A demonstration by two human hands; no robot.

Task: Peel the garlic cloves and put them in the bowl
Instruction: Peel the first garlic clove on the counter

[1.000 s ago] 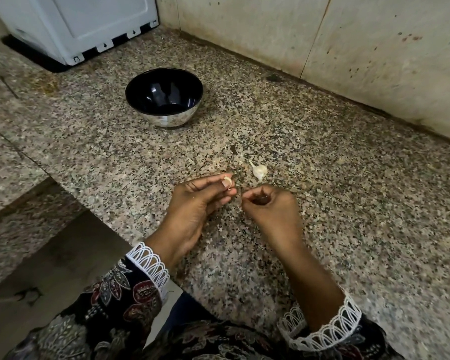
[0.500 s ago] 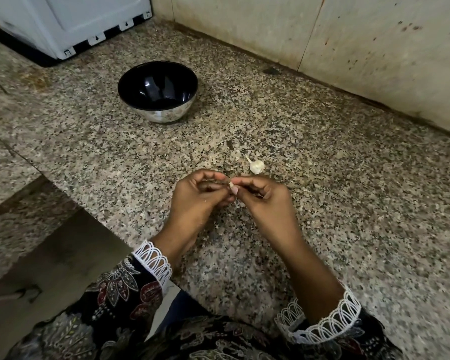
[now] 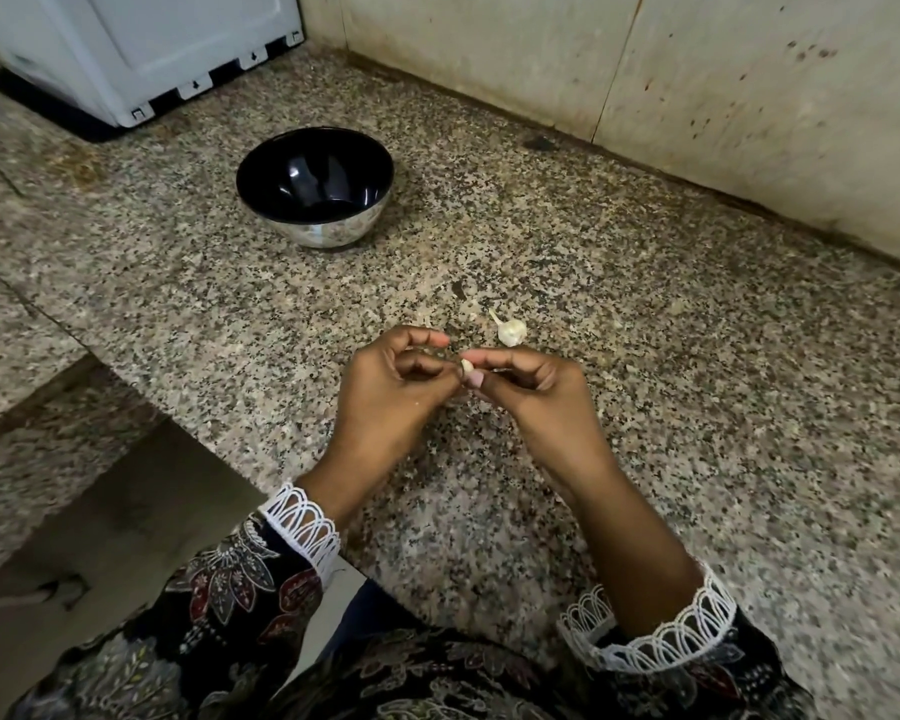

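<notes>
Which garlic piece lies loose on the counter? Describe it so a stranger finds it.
Start at the black bowl on the speckled counter, then look nearer and right. Just beyond the right hand lies a white garlic piece with a thin stem, touched by nothing.

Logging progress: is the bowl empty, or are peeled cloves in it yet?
Empty, as far as visible: the bowl shows only a glossy black interior with reflections, no cloves.

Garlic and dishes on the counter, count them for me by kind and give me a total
Garlic cloves: 2, one pinched between the left hand and right hand, one lying on the counter just beyond them
Bowls: 1, the black bowl, nothing visible inside
Total: 3
</notes>
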